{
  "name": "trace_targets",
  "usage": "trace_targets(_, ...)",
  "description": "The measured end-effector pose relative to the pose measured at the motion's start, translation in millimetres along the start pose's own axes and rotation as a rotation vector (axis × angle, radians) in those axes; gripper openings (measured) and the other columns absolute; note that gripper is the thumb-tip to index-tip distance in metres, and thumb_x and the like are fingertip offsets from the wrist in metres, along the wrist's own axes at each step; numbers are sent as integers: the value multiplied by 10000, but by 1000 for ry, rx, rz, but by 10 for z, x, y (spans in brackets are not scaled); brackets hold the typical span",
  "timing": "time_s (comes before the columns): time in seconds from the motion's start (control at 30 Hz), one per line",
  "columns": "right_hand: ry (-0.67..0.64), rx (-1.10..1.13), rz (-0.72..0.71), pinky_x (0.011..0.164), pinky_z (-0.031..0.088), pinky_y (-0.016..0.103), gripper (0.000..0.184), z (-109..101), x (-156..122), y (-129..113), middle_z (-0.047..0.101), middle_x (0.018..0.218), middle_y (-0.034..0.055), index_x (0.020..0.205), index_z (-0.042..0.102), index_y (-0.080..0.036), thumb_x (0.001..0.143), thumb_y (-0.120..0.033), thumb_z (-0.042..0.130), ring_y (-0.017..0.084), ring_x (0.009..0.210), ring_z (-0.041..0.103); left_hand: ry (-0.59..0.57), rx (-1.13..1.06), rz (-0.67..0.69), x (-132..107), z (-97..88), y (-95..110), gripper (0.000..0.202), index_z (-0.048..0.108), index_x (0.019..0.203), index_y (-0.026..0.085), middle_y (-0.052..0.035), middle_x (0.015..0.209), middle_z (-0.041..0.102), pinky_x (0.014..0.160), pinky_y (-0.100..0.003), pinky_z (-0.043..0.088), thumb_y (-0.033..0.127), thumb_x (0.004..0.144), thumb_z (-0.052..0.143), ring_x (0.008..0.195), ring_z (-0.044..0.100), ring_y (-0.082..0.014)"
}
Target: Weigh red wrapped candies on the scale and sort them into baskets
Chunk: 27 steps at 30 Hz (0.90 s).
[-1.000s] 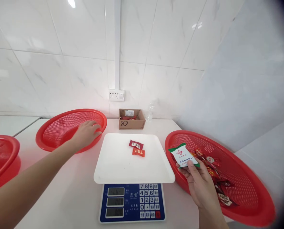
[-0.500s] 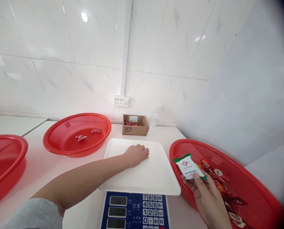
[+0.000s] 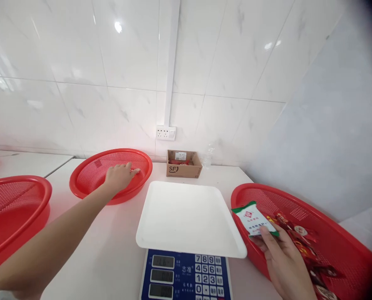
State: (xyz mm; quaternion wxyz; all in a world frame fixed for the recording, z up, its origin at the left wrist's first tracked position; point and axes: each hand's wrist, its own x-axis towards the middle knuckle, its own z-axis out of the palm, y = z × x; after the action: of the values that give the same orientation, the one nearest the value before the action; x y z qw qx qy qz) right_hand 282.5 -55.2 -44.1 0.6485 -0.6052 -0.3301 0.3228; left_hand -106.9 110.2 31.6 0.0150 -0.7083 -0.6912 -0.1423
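Note:
My left hand [image 3: 120,178] reaches over the red plastic basket [image 3: 79,192] at the back left, thumb and fingers apart. The hand covers much of the basket's inside, so the candies in it are largely hidden. My right hand [image 3: 284,254] grips a white snack packet [image 3: 253,218] with green ends and red and blue print, thumb on its front. The packet is held above the near rim of the right-hand red basket [image 3: 323,221], which holds several red wrapped packets [image 3: 298,237]. Between my hands stands a digital scale [image 3: 186,273] with a bare white tray [image 3: 189,216].
Another red basket [image 3: 45,196] stands at the left edge. At the back, against the tiled wall, are a small SF cardboard box [image 3: 184,170] with red packets inside and a clear plastic bottle [image 3: 208,156]. A wall socket [image 3: 166,133] sits above the box.
My left hand has moved left from the scale tray to the back-left basket; the red bit at its fingertips no longer shows. My right hand still holds the packet. The view has turned slightly left.

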Motion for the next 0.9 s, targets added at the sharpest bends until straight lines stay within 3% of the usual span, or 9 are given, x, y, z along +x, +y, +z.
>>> trace_targets(0.07, -26, -121, -18, 759, 527, 350, 478, 117, -31, -78, 676, 1020, 66, 1046, 578, -214, 685, -515, 668, 232, 891, 633, 50, -53, 16, -139, 29, -25, 479, 533, 1131, 118, -205, 1066, 628, 882, -511, 365, 466, 865, 337, 1091, 516, -379)
trace_targets(0.17, -211, -184, -29, 677, 529, 334, 482, 452, -116, -208, 687, 980, 101, 1019, 579, -180, 706, -541, 634, 213, 779, 636, 72, -215, 97, -475, 96, 233, 485, 502, 1190, 183, -120, 1194, 587, 883, -389, 420, 468, 903, 234, 1145, 498, -278)
trace_targets(0.2, -270, -157, -33, 662, 527, 325, 476, 590, -150, -239, 687, 972, 101, 1014, 574, -176, 707, -534, 637, 200, 751, 632, 54, -298, 134, -603, 116, 370, 498, 499, 1195, 197, -93, 1165, 606, 844, -343, 451, 482, 906, 210, 1085, 543, -238)
trace_targets(0.27, -412, -71, -23, 688, 524, 320, 458, 859, -223, -272, 687, 965, 86, 1049, 566, -178, 735, -505, 625, 183, 765, 628, -71, -681, 210, -836, 151, 655, 490, 529, 1162, 185, -91, 1103, 630, 811, -324, 468, 509, 884, 290, 990, 582, -219)
trace_targets(0.4, -620, 39, 5, 743, 519, 336, 416, 1193, -342, -265, 675, 983, 67, 1101, 582, -188, 784, -457, 590, 182, 838, 625, -239, -1007, 252, -1064, 213, 1017, 375, 566, 1011, 203, -34, 896, 640, 701, -283, 466, 503, 856, 402, 798, 572, -174)
trace_targets(0.53, -737, 57, 44, 737, 510, 329, 367, 1230, -368, -258, 669, 984, 56, 1089, 623, -200, 803, -420, 561, 173, 839, 622, -300, -1156, 186, -1026, 259, 1015, 363, 542, 787, 194, 11, 663, 530, 622, -248, 435, 498, 871, 362, 640, 501, -137)
trace_targets(0.67, -812, -26, 70, 673, 496, 306, 365, 1198, -366, -264, 669, 953, 60, 1105, 616, -188, 810, -387, 533, 158, 781, 623, -272, -1078, 163, -973, 288, 946, 382, 511, 693, 195, 20, 596, 478, 574, -245, 403, 481, 881, 342, 590, 466, -133)
trace_targets(0.77, -830, -114, 32, 595, 474, 281, 443, 1203, -392, -272, 667, 886, 59, 1221, 514, -176, 830, -382, 496, 147, 714, 617, -219, -979, 170, -953, 281, 932, 357, 545, 745, 202, 14, 630, 518, 563, -250, 393, 454, 891, 339, 593, 470, -137)
trace_targets(0.9, -784, -112, 8, 567, 464, 275, 528, 1250, -427, -296, 638, 720, 8, 1312, 365, -197, 839, -404, 473, 146, 649, 610, -203, -978, 158, -892, 245, 919, 309, 567, 965, 215, 10, 698, 574, 566, -249, 418, 422, 894, 349, 611, 515, -139)
